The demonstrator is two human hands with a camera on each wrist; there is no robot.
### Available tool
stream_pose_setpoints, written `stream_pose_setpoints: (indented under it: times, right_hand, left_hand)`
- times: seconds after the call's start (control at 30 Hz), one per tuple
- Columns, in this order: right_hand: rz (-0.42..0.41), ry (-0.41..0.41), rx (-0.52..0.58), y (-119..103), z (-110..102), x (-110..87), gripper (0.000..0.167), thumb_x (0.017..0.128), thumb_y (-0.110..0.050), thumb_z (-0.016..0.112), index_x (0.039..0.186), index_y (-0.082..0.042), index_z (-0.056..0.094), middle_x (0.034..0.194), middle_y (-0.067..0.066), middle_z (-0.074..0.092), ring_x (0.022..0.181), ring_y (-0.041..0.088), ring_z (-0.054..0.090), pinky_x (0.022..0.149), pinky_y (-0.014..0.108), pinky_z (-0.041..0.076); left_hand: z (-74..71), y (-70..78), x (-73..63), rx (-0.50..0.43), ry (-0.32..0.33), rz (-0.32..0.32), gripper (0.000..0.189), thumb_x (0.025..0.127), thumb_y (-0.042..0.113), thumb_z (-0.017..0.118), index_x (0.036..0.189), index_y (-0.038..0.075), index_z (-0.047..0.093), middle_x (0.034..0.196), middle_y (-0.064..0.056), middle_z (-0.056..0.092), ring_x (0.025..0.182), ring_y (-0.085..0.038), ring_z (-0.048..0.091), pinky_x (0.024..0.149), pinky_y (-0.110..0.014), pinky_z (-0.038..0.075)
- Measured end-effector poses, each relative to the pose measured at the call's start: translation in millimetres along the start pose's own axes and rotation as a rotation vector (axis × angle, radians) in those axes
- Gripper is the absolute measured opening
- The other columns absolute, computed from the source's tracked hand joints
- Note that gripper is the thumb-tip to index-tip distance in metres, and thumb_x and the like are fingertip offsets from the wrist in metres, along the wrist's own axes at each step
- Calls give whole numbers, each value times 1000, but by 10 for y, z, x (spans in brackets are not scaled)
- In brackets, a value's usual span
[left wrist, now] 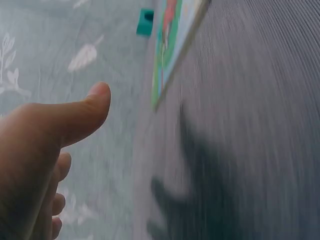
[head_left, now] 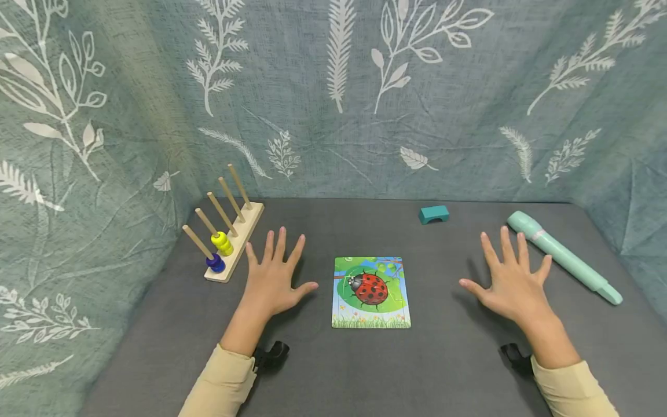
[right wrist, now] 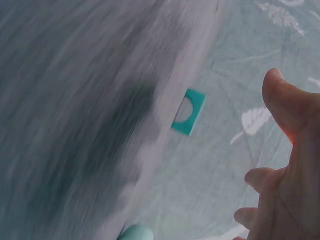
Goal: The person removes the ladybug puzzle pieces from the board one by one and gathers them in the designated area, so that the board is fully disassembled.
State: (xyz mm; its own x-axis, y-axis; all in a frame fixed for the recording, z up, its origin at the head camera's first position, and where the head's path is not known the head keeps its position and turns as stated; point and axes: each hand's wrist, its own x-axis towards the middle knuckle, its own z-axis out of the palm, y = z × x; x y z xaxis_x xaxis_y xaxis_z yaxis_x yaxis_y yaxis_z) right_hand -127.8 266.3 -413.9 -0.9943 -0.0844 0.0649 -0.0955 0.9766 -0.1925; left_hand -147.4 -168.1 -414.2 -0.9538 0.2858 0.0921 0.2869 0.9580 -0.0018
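My left hand [head_left: 272, 284] hovers over the table with fingers spread, holding nothing. Just beyond it on the left stands a wooden peg stacker [head_left: 252, 225] with yellow beads [head_left: 222, 243] on one peg and blue beads [head_left: 215, 263] on the nearest one. Between the hands lies a square ladybug puzzle [head_left: 371, 292], its picture whole. My right hand [head_left: 513, 284], also spread and holding nothing, is near a mint-green tube-shaped thing [head_left: 565, 258] whose kind I cannot tell. In the right wrist view, a teal arch block [right wrist: 190, 112] shows beyond the thumb.
The dark grey table [head_left: 323, 370] ends at a hanging blue-green curtain [head_left: 312, 145] with white leaf prints, which also closes in both sides. The teal block stands near the back edge. A black wrist camera [head_left: 272, 356] sits under the left wrist, another [head_left: 516, 356] by the right.
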Motion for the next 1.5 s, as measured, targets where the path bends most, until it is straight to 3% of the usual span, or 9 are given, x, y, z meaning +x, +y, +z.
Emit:
stream_pose_setpoints:
  times: [0.23, 0.4, 0.6, 0.7, 0.8, 0.9, 1.0, 1.2, 1.5]
  right_hand:
    - [-85, 7, 21, -291, 129, 170, 99, 82, -67, 55, 154, -15, 11, 158, 21, 0, 144, 45, -4, 104, 78, -4]
    - [-138, -35, 77, -571, 239, 315, 96, 83, -63, 58, 153, -10, 20, 158, 22, 8, 143, 45, 5, 110, 72, 3]
    - [-204, -97, 300, -811, 372, 497, 77, 88, -40, 66, 144, 1, 36, 150, 27, 27, 137, 47, 24, 107, 67, 27]
    - [-239, -114, 435, -867, 450, 569, 59, 88, -28, 68, 136, 2, 48, 136, 24, 45, 123, 42, 44, 98, 59, 43]
    - [-301, -142, 512, -887, 531, 607, 40, 87, -19, 69, 122, -1, 60, 118, 17, 56, 104, 32, 56, 87, 48, 50]
    - [-354, -167, 538, -870, 607, 621, 30, 86, -16, 70, 113, -4, 65, 110, 10, 56, 96, 24, 56, 83, 40, 52]
    - [-404, -172, 528, -841, 653, 628, 29, 86, -15, 71, 113, -6, 65, 109, 7, 54, 95, 21, 54, 83, 39, 50]
    - [-467, -210, 478, -842, 640, 633, 35, 87, -18, 70, 118, -6, 61, 114, 10, 50, 104, 26, 48, 87, 45, 47]
    - [-430, -287, 481, -872, 598, 622, 45, 84, -22, 73, 124, -5, 57, 117, 11, 46, 105, 26, 42, 90, 46, 45]
  left_hand:
    - [61, 454, 239, 2, -22, 147, 94, 82, 70, 52, 154, 23, 16, 159, -18, 8, 146, -37, 9, 113, -69, 10]
    - [104, 764, 358, -57, -97, 239, 90, 85, 65, 52, 154, 18, 18, 159, -16, 7, 147, -33, 9, 117, -62, 14]
    - [168, 1013, 468, -162, -127, 286, 81, 92, 50, 55, 150, 4, 24, 159, -13, 11, 147, -27, 13, 120, -49, 20]
    - [255, 1074, 500, -266, -112, 312, 74, 94, 43, 56, 148, 0, 28, 158, -14, 16, 146, -26, 18, 119, -45, 23]
    - [382, 1099, 502, -371, -101, 319, 68, 95, 38, 57, 146, 0, 34, 156, -14, 24, 144, -26, 24, 119, -42, 25]
    - [490, 1106, 492, -446, -78, 299, 62, 95, 35, 58, 143, 0, 39, 152, -15, 33, 142, -26, 29, 119, -40, 26]
    - [548, 1109, 492, -489, -47, 280, 60, 94, 35, 59, 141, 1, 43, 149, -14, 39, 141, -25, 32, 119, -39, 26]
    - [569, 1115, 501, -496, -16, 269, 59, 93, 35, 60, 140, 2, 46, 148, -13, 41, 140, -24, 34, 119, -38, 26]
    - [590, 1124, 498, -436, 0, 269, 59, 93, 37, 60, 139, 2, 47, 147, -13, 42, 139, -24, 36, 118, -38, 29]
